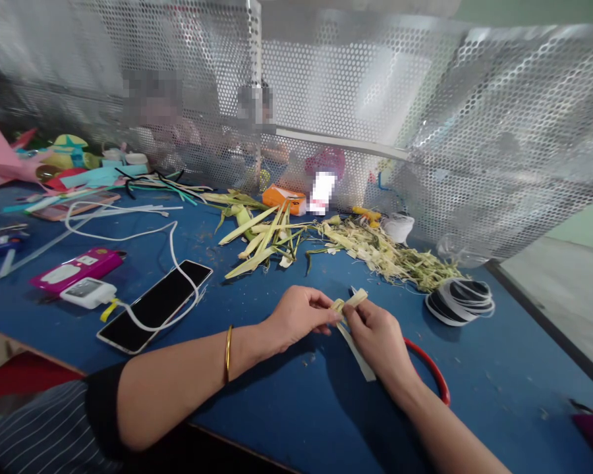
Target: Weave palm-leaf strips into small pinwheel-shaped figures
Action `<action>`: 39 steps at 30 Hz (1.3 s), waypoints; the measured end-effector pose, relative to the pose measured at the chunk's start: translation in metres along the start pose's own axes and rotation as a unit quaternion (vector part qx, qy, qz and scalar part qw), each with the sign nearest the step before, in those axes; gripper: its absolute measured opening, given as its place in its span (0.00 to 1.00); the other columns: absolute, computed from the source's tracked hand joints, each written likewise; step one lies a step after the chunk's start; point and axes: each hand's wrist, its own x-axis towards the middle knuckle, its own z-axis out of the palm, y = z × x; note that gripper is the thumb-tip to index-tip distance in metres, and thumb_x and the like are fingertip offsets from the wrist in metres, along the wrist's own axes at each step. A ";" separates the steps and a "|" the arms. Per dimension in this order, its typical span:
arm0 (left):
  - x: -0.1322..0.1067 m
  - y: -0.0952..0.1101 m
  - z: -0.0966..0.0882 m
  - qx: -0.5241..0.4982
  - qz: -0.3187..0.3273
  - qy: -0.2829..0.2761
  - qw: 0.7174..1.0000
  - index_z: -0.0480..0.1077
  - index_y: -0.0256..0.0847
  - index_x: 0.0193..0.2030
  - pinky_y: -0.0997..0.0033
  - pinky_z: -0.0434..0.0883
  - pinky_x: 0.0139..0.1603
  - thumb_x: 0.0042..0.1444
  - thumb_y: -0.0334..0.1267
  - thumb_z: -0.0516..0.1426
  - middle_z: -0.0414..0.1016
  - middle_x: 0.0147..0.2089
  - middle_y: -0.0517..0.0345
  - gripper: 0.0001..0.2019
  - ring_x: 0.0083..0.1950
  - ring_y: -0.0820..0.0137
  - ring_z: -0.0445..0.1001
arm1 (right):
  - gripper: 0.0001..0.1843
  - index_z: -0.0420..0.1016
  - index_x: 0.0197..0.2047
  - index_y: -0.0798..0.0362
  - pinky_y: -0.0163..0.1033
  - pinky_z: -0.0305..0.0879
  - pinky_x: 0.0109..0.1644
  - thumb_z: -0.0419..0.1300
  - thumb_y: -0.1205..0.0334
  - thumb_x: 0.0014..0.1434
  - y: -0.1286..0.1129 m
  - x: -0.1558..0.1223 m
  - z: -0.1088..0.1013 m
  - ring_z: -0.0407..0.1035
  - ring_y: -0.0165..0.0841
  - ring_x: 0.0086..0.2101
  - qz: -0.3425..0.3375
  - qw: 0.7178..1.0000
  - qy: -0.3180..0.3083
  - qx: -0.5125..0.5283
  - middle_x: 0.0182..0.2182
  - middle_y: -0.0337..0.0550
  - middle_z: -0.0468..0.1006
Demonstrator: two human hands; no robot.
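Observation:
My left hand (301, 315) is closed in a pinch on one side of a pale corn husk strip (358, 355). Opposite it, my right hand (379, 332) grips the same strip between thumb and fingers. The strip is folded or looped between the two hands, and its long flat tail hangs down toward the table. Beneath my right wrist a red curved ring or handle (432, 372) lies partly hidden. Beyond my hands are longer husk leaves (257, 253) and a heap of shredded husk (390, 253).
A coil of black and white cord (458, 301) sits at the right. On the left lie a black phone (158, 306), a white cable (172, 243) and a magenta device (79, 268). Perforated metal panels (336, 85) close off the back, with people behind them. An orange packet (282, 197) stands near the panels.

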 end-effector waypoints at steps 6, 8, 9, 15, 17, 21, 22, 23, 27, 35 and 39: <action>0.007 0.003 -0.006 -0.041 0.018 0.076 0.996 0.74 0.35 0.28 0.78 0.69 0.26 0.52 0.31 0.64 0.76 0.24 0.60 0.04 0.20 0.79 0.70 | 0.19 0.73 0.39 0.52 0.35 0.54 0.25 0.57 0.44 0.58 0.000 0.004 -0.014 0.62 0.31 0.20 0.038 0.988 -0.057 0.136 0.18 0.36 0.71; 0.010 0.005 -0.009 -0.058 0.015 0.090 0.994 0.74 0.35 0.27 0.78 0.68 0.25 0.52 0.30 0.64 0.75 0.23 0.59 0.04 0.20 0.79 0.69 | 0.20 0.73 0.45 0.53 0.34 0.56 0.25 0.59 0.47 0.57 -0.003 0.005 -0.022 0.62 0.30 0.21 0.024 0.977 -0.074 0.197 0.20 0.35 0.72; 0.010 0.005 -0.010 -0.063 0.016 0.093 0.994 0.74 0.35 0.27 0.78 0.68 0.25 0.52 0.30 0.64 0.75 0.23 0.59 0.04 0.20 0.80 0.69 | 0.19 0.75 0.45 0.53 0.34 0.57 0.26 0.60 0.48 0.56 -0.005 0.005 -0.026 0.63 0.30 0.22 0.017 0.971 -0.079 0.225 0.22 0.36 0.73; 0.010 0.007 -0.010 -0.049 0.027 0.086 0.995 0.74 0.34 0.28 0.78 0.66 0.25 0.51 0.29 0.64 0.75 0.23 0.59 0.04 0.20 0.80 0.69 | 0.14 0.81 0.40 0.52 0.37 0.66 0.38 0.69 0.54 0.50 -0.011 0.003 -0.034 0.71 0.33 0.32 0.045 0.896 -0.112 0.427 0.31 0.43 0.79; 0.008 0.007 -0.009 -0.039 0.025 0.081 0.996 0.73 0.35 0.28 0.78 0.66 0.26 0.51 0.29 0.64 0.75 0.22 0.60 0.04 0.20 0.80 0.69 | 0.16 0.82 0.41 0.51 0.38 0.66 0.40 0.70 0.55 0.49 -0.010 0.002 -0.031 0.71 0.34 0.33 0.044 0.884 -0.110 0.453 0.31 0.43 0.80; 0.006 0.005 -0.006 -0.023 0.018 0.057 0.998 0.73 0.35 0.27 0.77 0.66 0.26 0.50 0.29 0.64 0.74 0.22 0.61 0.04 0.21 0.79 0.69 | 0.11 0.82 0.35 0.50 0.39 0.65 0.41 0.65 0.52 0.56 -0.007 0.002 -0.022 0.69 0.32 0.33 -0.002 0.914 -0.007 0.405 0.30 0.42 0.78; 0.006 0.004 -0.006 -0.021 0.020 0.050 0.998 0.73 0.35 0.27 0.77 0.66 0.27 0.50 0.29 0.64 0.74 0.22 0.61 0.04 0.22 0.79 0.69 | 0.11 0.82 0.35 0.51 0.38 0.64 0.41 0.63 0.52 0.58 -0.007 0.001 -0.020 0.68 0.32 0.32 -0.005 0.916 0.002 0.402 0.30 0.42 0.77; 0.005 0.004 -0.005 -0.019 0.024 0.045 0.999 0.74 0.36 0.27 0.77 0.66 0.27 0.50 0.30 0.64 0.74 0.22 0.61 0.04 0.22 0.79 0.69 | 0.12 0.81 0.35 0.51 0.38 0.64 0.40 0.62 0.52 0.59 -0.008 0.001 -0.020 0.68 0.31 0.31 -0.003 0.914 -0.001 0.405 0.31 0.41 0.77; 0.003 0.003 -0.003 -0.016 0.033 0.043 0.998 0.74 0.36 0.27 0.76 0.68 0.28 0.49 0.30 0.64 0.73 0.22 0.63 0.04 0.22 0.79 0.69 | 0.11 0.75 0.31 0.52 0.36 0.61 0.32 0.63 0.53 0.57 -0.013 0.000 -0.021 0.62 0.27 0.23 0.012 0.915 -0.023 0.403 0.25 0.37 0.73; 0.003 0.004 -0.003 -0.007 0.036 0.065 0.997 0.72 0.35 0.28 0.76 0.70 0.29 0.48 0.27 0.64 0.74 0.22 0.62 0.05 0.23 0.78 0.70 | 0.16 0.66 0.20 0.52 0.35 0.53 0.27 0.61 0.51 0.51 -0.012 0.001 -0.018 0.55 0.29 0.23 0.048 0.955 -0.090 0.277 0.19 0.35 0.63; 0.004 0.000 -0.004 0.034 0.063 0.066 0.995 0.71 0.36 0.28 0.75 0.70 0.30 0.47 0.30 0.65 0.74 0.23 0.61 0.05 0.25 0.75 0.72 | 0.14 0.69 0.21 0.53 0.36 0.53 0.28 0.60 0.52 0.49 -0.005 0.002 -0.012 0.57 0.29 0.23 0.076 0.957 -0.101 0.261 0.20 0.36 0.65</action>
